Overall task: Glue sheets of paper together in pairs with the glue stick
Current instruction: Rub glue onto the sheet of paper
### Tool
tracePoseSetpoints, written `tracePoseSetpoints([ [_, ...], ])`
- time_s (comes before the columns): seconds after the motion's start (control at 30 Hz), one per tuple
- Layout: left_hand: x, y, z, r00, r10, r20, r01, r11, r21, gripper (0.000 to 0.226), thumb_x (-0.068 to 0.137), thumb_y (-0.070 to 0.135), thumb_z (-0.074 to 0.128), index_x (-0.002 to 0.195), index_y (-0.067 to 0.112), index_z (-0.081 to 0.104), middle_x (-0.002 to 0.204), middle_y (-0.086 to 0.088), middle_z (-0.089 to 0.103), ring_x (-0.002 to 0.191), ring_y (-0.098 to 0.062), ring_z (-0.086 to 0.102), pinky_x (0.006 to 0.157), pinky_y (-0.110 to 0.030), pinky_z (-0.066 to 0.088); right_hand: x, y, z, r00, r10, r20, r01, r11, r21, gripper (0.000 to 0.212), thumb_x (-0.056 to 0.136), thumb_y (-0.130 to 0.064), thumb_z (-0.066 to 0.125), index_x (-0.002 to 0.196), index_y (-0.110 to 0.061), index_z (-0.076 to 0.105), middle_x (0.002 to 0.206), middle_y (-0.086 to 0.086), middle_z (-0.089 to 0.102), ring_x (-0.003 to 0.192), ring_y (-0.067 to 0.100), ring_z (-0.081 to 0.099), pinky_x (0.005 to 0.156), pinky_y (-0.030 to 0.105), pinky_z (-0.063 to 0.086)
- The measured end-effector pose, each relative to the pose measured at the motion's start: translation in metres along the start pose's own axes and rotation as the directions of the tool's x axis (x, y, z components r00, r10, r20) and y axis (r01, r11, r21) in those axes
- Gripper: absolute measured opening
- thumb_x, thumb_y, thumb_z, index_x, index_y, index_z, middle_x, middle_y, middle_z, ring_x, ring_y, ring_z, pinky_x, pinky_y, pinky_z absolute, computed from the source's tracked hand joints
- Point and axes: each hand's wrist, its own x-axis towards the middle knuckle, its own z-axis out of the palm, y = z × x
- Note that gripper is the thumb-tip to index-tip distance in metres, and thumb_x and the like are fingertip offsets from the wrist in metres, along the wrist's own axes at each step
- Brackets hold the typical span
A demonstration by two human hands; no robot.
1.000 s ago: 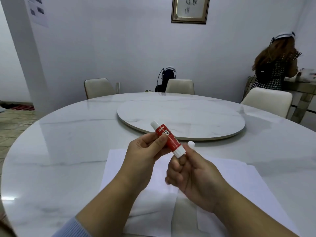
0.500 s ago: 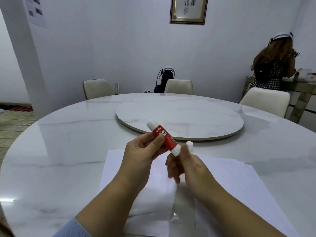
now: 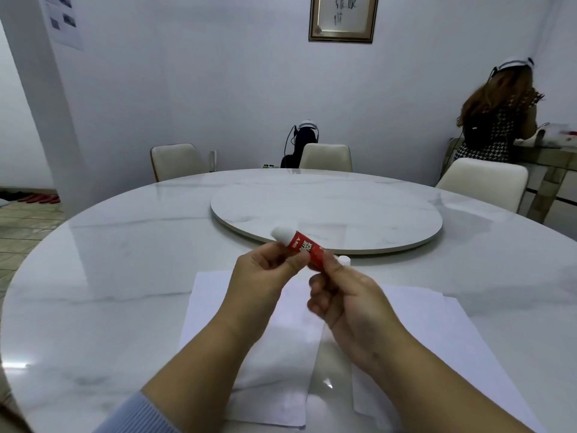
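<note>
Marble table (image 3: 125, 276) | glue stick (image 3: 299, 245) between left hand (image 3: 265, 273), right hand (image 3: 346, 295) grip

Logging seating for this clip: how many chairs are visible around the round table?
3: one at far left, one at far middle, one at right. Any nearer chairs would be out of frame.

Soft even indoor light, glossy table (image 3: 125, 276) glare, wide-angle edge distortion
</note>
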Motion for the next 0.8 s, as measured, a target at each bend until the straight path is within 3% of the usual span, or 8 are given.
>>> tracePoseSetpoints([
  [0.07, 0.006, 0.000, -0.009, 0.997, -0.066, -0.049, 0.070, 0.993, 0.093, 0.040, 0.065, 0.031, 0.076, 0.103, 0.023, 0.070, 0.095, 0.011, 0.075, 0.099, -0.003, 0.065, 0.072, -0.007, 0.048, 0.005, -0.009, -0.009, 0.996, -0.039, -0.084, 0.052, 0.986, 0.160, 0.033, 0.069, -0.034, 0.067, 0.084, -0.005, 0.068, 0.052, 0.004, 0.056, 0.041, 0.010, 0.046, 0.045, 0.021, 0.036],
  [0.13, 0.013, -0.001, -0.028, 0.963, -0.059, -0.264, 0.149, 0.930, 0.336, 0.038, 0.077, 0.031, 0.071, 0.113, 0.020, 0.063, 0.101, 0.015, 0.070, 0.106, -0.005, 0.061, 0.076, -0.008, 0.045, 0.008, -0.019, -0.023, 0.980, -0.097, -0.175, 0.128, 0.975, 0.179, 0.031, 0.070, -0.033, 0.067, 0.085, -0.005, 0.068, 0.053, 0.006, 0.059, 0.042, 0.011, 0.046, 0.043, 0.020, 0.037],
  [0.2, 0.015, -0.001, -0.048, 0.936, 0.001, -0.351, 0.246, 0.712, 0.658, 0.043, 0.083, 0.039, 0.063, 0.120, 0.019, 0.058, 0.122, 0.004, 0.062, 0.121, -0.016, 0.051, 0.095, -0.025, 0.041, 0.010, -0.024, -0.036, 0.957, -0.155, -0.245, 0.186, 0.976, 0.110, 0.024, 0.079, -0.026, 0.067, 0.089, -0.005, 0.068, 0.056, 0.008, 0.063, 0.042, 0.012, 0.046, 0.042, 0.020, 0.042],
  [0.27, 0.011, -0.003, -0.059, 0.946, -0.190, -0.265, 0.322, 0.418, 0.850, 0.068, 0.078, 0.056, 0.061, 0.134, 0.022, 0.045, 0.144, -0.004, 0.044, 0.137, -0.024, 0.031, 0.111, -0.038, 0.025, 0.012, -0.025, -0.045, 0.939, -0.187, -0.290, 0.212, 0.976, 0.058, 0.016, 0.087, -0.021, 0.063, 0.087, -0.005, 0.069, 0.060, 0.010, 0.066, 0.042, 0.013, 0.046, 0.044, 0.021, 0.043],
  [0.37, 0.002, -0.011, -0.060, 0.865, -0.461, -0.200, 0.245, 0.040, 0.969, 0.099, 0.067, 0.077, 0.051, 0.147, 0.030, 0.016, 0.158, -0.001, 0.011, 0.145, -0.023, 0.002, 0.116, -0.046, 0.003, 0.015, -0.024, -0.050, 0.936, -0.188, -0.299, 0.198, 0.980, 0.006, 0.018, 0.088, -0.021, 0.063, 0.081, -0.006, 0.069, 0.058, 0.009, 0.067, 0.042, 0.013, 0.047, 0.044, 0.022, 0.044],
  [0.63, -0.015, -0.005, -0.041, 0.904, -0.419, -0.090, 0.068, -0.067, 0.995, 0.090, 0.071, 0.079, 0.039, 0.145, 0.031, 0.021, 0.155, 0.002, 0.020, 0.141, -0.022, 0.018, 0.113, -0.039, 0.014, 0.016, -0.026, -0.048, 0.943, -0.196, -0.270, 0.197, 0.980, -0.026, 0.015, 0.087, -0.021, 0.063, 0.080, -0.011, 0.072, 0.058, 0.006, 0.064, 0.046, 0.013, 0.047, 0.048, 0.023, 0.043],
  [0.73, -0.023, -0.006, -0.033, 0.928, -0.371, -0.022, 0.008, -0.041, 0.999, 0.087, 0.065, 0.083, 0.035, 0.138, 0.037, 0.031, 0.149, 0.003, 0.029, 0.136, -0.020, 0.022, 0.109, -0.037, 0.019, 0.013, -0.023, -0.042, 0.957, -0.210, -0.199, 0.195, 0.977, -0.089, 0.011, 0.085, -0.019, 0.065, 0.081, -0.015, 0.075, 0.059, 0.001, 0.058, 0.049, 0.011, 0.044, 0.050, 0.022, 0.041],
  [0.8, -0.022, -0.009, -0.031, 0.967, -0.256, 0.015, -0.015, 0.001, 1.000, 0.078, 0.071, 0.079, 0.032, 0.134, 0.034, 0.036, 0.147, 0.003, 0.031, 0.135, -0.019, 0.022, 0.110, -0.037, 0.019, 0.012, -0.018, -0.036, 0.948, -0.263, -0.177, 0.213, 0.942, -0.261, 0.015, 0.087, -0.023, 0.064, 0.080, -0.015, 0.074, 0.055, -0.003, 0.056, 0.048, 0.008, 0.044, 0.049, 0.019, 0.040],
])
